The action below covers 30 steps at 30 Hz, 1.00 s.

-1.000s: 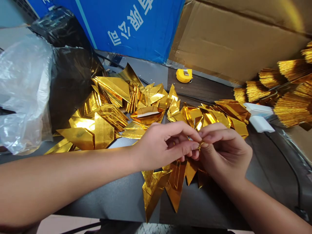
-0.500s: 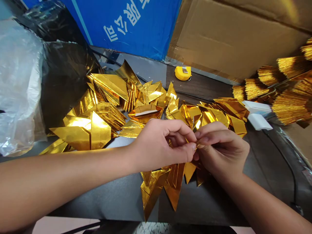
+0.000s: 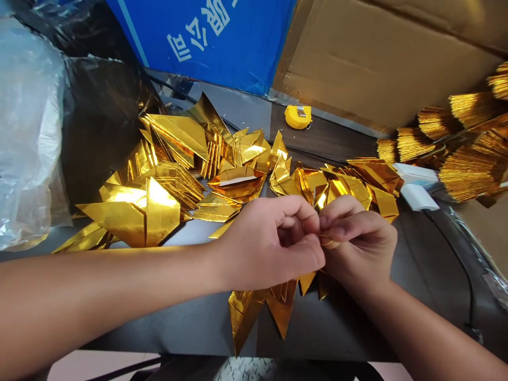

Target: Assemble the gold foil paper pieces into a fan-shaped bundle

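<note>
My left hand (image 3: 273,243) and my right hand (image 3: 357,243) meet over the table, fingertips pinched together on a small gold piece (image 3: 327,241), mostly hidden by the fingers. Pointed folded gold foil pieces (image 3: 248,317) stick out below my hands. Behind them spreads a heap of folded gold foil (image 3: 174,137), running from the left to the right of my hands. One large gold piece (image 3: 162,211) lies near my left forearm.
A yellow tape measure (image 3: 297,117) lies before a cardboard box (image 3: 349,63) and a blue box (image 3: 206,42). Plastic bags (image 3: 32,132) stand at left. At right are a white object (image 3: 418,185) with a cable and pleated gold fans (image 3: 472,169).
My left hand has shifted slightly down, its thumb lower and closer to my right hand. My right hand has moved slightly left. Both keep their pinch. The view has moved a little.
</note>
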Tool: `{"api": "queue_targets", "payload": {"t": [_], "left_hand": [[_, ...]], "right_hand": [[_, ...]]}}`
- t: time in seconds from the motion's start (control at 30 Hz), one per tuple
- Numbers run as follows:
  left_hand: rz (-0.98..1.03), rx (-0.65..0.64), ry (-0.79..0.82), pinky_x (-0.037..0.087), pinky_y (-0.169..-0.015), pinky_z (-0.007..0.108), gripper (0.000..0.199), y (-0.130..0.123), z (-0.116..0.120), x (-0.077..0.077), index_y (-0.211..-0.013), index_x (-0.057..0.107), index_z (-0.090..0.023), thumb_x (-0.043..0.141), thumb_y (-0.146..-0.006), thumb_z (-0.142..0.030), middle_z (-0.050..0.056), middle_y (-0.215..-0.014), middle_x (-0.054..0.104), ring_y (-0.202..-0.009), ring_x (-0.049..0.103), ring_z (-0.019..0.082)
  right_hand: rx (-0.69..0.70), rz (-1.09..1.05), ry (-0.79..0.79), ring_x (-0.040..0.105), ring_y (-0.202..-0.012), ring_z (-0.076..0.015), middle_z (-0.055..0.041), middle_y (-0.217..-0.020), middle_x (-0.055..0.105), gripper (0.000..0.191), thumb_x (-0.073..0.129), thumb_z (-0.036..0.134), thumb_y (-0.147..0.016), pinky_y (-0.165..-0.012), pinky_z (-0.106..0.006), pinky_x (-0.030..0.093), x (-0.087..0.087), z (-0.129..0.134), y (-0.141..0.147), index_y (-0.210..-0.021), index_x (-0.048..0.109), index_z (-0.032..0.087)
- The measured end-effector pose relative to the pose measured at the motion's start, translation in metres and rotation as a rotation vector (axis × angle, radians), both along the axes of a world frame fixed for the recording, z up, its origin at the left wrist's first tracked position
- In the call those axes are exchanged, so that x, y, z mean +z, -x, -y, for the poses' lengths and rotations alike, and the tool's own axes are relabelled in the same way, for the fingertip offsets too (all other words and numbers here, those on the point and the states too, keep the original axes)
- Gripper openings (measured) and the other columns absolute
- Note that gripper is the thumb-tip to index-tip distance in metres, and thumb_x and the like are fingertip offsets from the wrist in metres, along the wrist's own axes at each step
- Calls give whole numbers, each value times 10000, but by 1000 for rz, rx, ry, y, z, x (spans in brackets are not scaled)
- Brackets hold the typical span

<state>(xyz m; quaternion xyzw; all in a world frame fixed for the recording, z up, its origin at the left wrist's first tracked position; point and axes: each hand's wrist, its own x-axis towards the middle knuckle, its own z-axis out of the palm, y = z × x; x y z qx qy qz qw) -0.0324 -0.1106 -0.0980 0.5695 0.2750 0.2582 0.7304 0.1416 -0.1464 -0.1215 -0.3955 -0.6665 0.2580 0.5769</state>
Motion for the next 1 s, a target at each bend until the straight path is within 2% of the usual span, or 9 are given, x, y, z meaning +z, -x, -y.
{"api": "queue_targets", "payload": {"t": [0.13, 0.23, 0.4, 0.53, 0.7, 0.83, 1.0], "left_hand": [[23, -81, 112, 449, -397, 146, 112, 0, -1, 0, -825, 524, -177, 623, -774, -174, -35, -628, 613, -441, 544, 63], [36, -113, 150, 455, -383, 145, 115, 1, -1, -2, -846, 519, -182, 623, -797, -180, -40, -641, 606, -432, 522, 54], [178, -67, 107, 456, -432, 112, 143, 2, 1, -6, -916, 486, -187, 601, -844, -141, -48, -675, 587, -497, 556, 42], [217, -18, 3, 478, -525, 136, 249, 0, 0, -13, -934, 513, -176, 710, -789, -129, -42, -678, 581, -607, 611, 69], [216, -6, 62, 512, -584, 153, 246, -3, -4, -16, -932, 534, -156, 747, -809, -161, -19, -711, 660, -644, 653, 73], [211, 0, 112, 499, -544, 123, 194, -3, -8, -13, -906, 548, -137, 727, -829, -133, -27, -705, 664, -581, 617, 36], [164, 12, 114, 473, -514, 91, 165, -1, -11, -12, -859, 566, -124, 719, -815, -80, -41, -675, 648, -556, 580, 10]], "right_hand": [[4, -38, 1, 591, -562, -91, 26, -748, 630, 181, 791, 250, -871, -465, -197, 514, 1, 1, 1, -758, 652, 272], [-10, -24, -15, 587, -565, -91, 17, -763, 629, 164, 782, 236, -879, -454, -198, 508, 1, 2, 1, -775, 660, 267], [-40, 31, -17, 591, -585, -99, -2, -790, 636, 119, 760, 168, -882, -434, -202, 510, 3, 4, 1, -833, 682, 243], [-42, 25, 10, 612, -598, -103, -12, -796, 642, 94, 741, 151, -891, -435, -196, 533, 3, 4, 1, -850, 695, 222], [-11, -98, 184, 612, -517, -86, -11, -851, 648, 75, 731, 170, -904, -370, -186, 534, 3, 6, 1, -873, 712, 237], [23, -206, 305, 637, -499, -85, -10, -888, 654, 70, 735, 181, -903, -401, -200, 582, 4, 8, 0, -890, 726, 249], [71, -261, 410, 681, -551, -111, -11, -843, 692, 60, 764, 204, -885, -449, -205, 609, 4, 5, -1, -870, 726, 248]]}}
